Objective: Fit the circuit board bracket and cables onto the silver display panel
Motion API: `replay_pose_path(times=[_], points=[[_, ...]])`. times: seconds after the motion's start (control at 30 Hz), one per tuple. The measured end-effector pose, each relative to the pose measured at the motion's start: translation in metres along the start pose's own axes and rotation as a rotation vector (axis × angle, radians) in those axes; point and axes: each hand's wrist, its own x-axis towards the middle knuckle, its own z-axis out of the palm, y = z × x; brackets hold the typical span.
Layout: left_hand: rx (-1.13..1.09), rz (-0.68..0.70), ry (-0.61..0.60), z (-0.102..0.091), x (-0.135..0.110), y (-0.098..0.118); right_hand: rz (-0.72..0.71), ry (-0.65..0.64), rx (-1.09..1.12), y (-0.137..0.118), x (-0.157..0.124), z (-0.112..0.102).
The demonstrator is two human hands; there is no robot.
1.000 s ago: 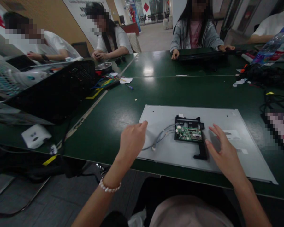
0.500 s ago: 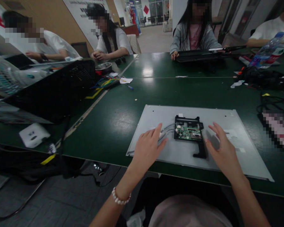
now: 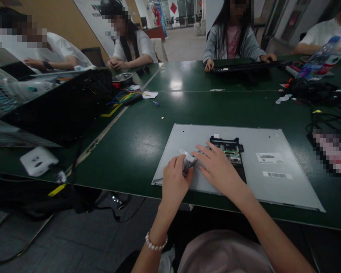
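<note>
Green table [image 3: 147, 129] bears grey panel [image 3: 261, 182]. Left hand [image 3: 174, 181] pinches cable bundle [image 3: 187, 162]; right hand [image 3: 220, 170], fingers spread, at its 3 o'clock, partly covering circuit board [image 3: 230, 148].

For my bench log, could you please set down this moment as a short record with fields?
Surface: dark green table
Workpiece: grey panel lying flat, circuit board mounted on it
Left hand: pinching the grey cable with its white tab
Right hand: fingers spread, resting beside the cable, partly covering the circuit board
Nearby: white box; black cover
</note>
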Motion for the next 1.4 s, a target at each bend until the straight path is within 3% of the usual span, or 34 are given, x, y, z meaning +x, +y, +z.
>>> replay_pose_path(times=[0.2, 0.53, 0.77, 0.93, 1.2, 1.4], points=[[-0.046, 0.022, 0.019, -0.001, 0.004, 0.001, 0.011, -0.021, -0.052, -0.005, 0.009, 0.004], [-0.071, 0.097, 0.037, 0.000, -0.007, -0.005, -0.004, 0.093, -0.056, -0.008, -0.018, 0.012], [-0.036, 0.218, 0.009, 0.000, -0.006, 0.001, 0.007, 0.100, -0.081, -0.001, -0.028, 0.014], [-0.018, 0.293, -0.089, 0.002, -0.007, 0.001, 0.012, 0.099, -0.087, 0.002, -0.030, 0.016], [0.064, 0.220, -0.173, 0.000, -0.006, 0.008, -0.019, 0.075, -0.075, 0.006, -0.035, 0.016], [0.057, 0.140, -0.115, 0.004, -0.005, 0.022, -0.102, 0.059, -0.054, 0.004, -0.040, 0.010]])
